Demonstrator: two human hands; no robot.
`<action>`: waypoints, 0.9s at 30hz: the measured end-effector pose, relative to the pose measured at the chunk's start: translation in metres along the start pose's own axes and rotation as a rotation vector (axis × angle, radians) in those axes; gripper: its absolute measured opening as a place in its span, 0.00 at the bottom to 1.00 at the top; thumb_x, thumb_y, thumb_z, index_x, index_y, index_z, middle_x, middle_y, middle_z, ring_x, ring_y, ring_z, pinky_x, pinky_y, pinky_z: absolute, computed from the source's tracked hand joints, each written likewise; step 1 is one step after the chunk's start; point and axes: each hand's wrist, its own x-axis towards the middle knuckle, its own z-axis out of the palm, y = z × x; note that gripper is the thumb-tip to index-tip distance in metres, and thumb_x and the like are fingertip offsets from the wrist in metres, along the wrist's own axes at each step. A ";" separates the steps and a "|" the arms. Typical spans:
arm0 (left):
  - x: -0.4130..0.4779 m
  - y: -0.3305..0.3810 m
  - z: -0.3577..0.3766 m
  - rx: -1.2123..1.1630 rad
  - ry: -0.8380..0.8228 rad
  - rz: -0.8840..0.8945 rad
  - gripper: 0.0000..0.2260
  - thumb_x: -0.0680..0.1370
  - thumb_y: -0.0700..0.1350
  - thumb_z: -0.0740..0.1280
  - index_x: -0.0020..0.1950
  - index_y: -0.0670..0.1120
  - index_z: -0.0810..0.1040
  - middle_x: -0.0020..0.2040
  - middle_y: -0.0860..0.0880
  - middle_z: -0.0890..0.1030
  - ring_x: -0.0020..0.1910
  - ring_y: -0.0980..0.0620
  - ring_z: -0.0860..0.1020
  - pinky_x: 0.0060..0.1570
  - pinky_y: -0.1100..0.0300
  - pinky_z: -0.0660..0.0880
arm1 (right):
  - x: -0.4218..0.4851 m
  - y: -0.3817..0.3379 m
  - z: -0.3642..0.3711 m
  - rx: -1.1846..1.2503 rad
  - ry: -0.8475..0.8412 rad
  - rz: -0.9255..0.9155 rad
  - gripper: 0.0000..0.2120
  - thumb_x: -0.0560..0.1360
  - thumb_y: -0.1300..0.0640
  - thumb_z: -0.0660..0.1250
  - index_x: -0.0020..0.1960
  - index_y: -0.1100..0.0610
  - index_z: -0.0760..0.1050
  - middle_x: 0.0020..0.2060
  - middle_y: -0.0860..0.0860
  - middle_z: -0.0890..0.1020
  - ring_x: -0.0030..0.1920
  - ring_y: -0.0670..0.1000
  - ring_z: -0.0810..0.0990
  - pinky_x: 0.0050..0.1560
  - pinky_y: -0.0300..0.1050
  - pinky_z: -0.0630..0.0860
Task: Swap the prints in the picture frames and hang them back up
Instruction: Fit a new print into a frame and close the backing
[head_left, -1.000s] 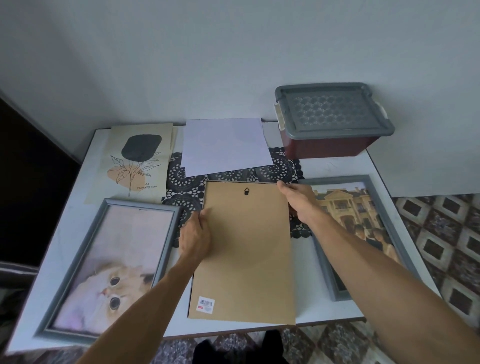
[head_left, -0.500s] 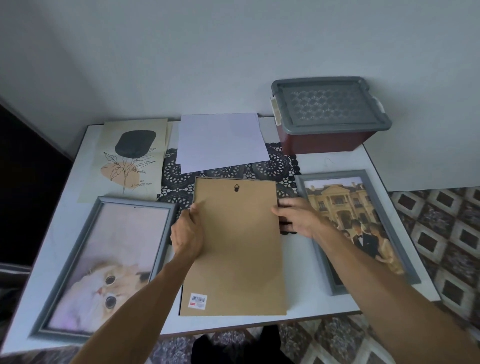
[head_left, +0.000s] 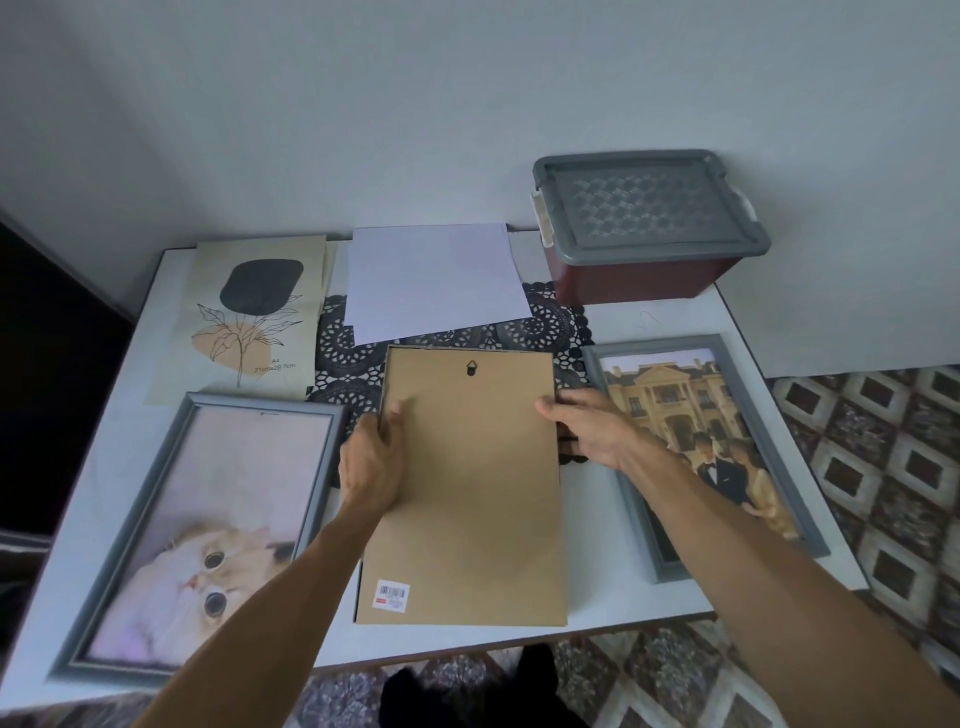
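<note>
Lying flat on the bench (head_left: 618, 582), the backing board (head_left: 467, 499) sits between both hands. The left hand (head_left: 371, 462) grips its left edge; the right hand (head_left: 592, 428) pinches its right edge, thumbs on top.

A white table (head_left: 639, 322) carries a cat-print frame (head_left: 197, 519), a brown backing board (head_left: 467, 493), a mansion-photo frame (head_left: 701, 447), a botanical print (head_left: 249, 317), a black lace doily (head_left: 343, 348), a white sheet (head_left: 431, 275) and a lidded storage box (head_left: 644, 234).
</note>
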 end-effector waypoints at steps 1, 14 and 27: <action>-0.001 0.001 0.000 -0.008 -0.004 0.009 0.25 0.82 0.62 0.53 0.49 0.40 0.73 0.40 0.47 0.76 0.41 0.46 0.72 0.44 0.54 0.66 | 0.000 -0.001 -0.001 -0.009 0.006 -0.003 0.11 0.76 0.59 0.72 0.57 0.62 0.80 0.54 0.56 0.84 0.55 0.55 0.82 0.60 0.58 0.78; -0.001 0.006 0.005 0.009 0.006 -0.010 0.23 0.83 0.60 0.53 0.46 0.42 0.73 0.44 0.44 0.77 0.43 0.45 0.71 0.46 0.54 0.65 | -0.001 -0.002 0.005 -0.096 0.125 -0.038 0.07 0.77 0.47 0.70 0.50 0.49 0.79 0.54 0.50 0.84 0.57 0.53 0.81 0.62 0.58 0.77; 0.013 0.015 0.009 -0.125 0.027 -0.206 0.22 0.81 0.63 0.55 0.44 0.44 0.73 0.42 0.46 0.75 0.44 0.45 0.73 0.45 0.54 0.69 | -0.017 0.010 0.003 -0.089 0.059 0.114 0.13 0.78 0.57 0.70 0.61 0.60 0.78 0.60 0.52 0.80 0.66 0.57 0.76 0.62 0.53 0.75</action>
